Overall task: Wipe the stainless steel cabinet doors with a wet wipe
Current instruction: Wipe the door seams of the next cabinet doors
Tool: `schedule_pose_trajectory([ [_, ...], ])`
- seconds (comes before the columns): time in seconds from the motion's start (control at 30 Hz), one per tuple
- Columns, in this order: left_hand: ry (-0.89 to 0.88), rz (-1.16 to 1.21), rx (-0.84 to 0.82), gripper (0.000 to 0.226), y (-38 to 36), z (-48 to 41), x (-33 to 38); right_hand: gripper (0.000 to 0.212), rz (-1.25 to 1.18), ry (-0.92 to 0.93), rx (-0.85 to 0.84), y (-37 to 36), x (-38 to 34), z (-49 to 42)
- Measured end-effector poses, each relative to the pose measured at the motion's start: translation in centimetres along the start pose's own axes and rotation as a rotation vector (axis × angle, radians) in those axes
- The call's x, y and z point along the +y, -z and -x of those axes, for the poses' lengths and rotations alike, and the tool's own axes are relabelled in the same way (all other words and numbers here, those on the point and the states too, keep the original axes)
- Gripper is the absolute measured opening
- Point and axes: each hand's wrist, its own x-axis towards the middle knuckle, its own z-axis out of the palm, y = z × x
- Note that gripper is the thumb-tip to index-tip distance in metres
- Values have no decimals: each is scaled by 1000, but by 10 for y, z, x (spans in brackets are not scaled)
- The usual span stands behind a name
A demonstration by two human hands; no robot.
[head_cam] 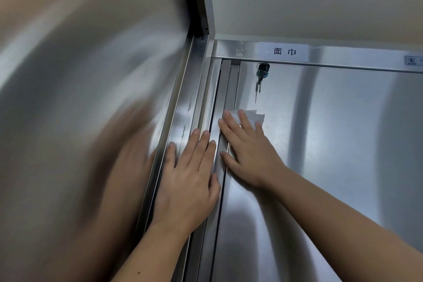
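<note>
stainless steel cabinet door (320,144), right hand (249,153) flat, straight fingers (246,122) pressing white wet wipe (254,117) on it, left hand (190,181) fingers spread flat on frame (196,89) just left, keys (262,75) above

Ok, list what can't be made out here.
Head view only.
Wipe: mostly under the right hand, extent unclear.
Sticker, top right: cut by the frame edge, print too small.
Left door: blurred, smears or cleanliness unreadable.
Keys: they cover the lock.
</note>
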Motion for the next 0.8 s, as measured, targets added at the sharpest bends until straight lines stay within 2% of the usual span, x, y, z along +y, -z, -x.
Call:
schedule_pose_trajectory([
  [0.17, 4, -7, -10, 56, 0, 0, 0, 62, -32, -39, 42, 4, 1, -6],
  [0.3, 1, -8, -8, 56, -1, 0, 0, 64, 38, -69, 42, 1, 2, 2],
  [0.53, 2, -30, -27, 57, -1, 0, 0, 67, -70, -75, 43, 4, 3, -2],
  [0.63, 2, -41, -30, 57, -1, 1, 0, 67, -35, -53, 44, 6, 6, -10],
  [0.8, 4, -39, -23, 58, -2, 2, 0, 63, -26, -120, 80, 16, 8, -38],
])
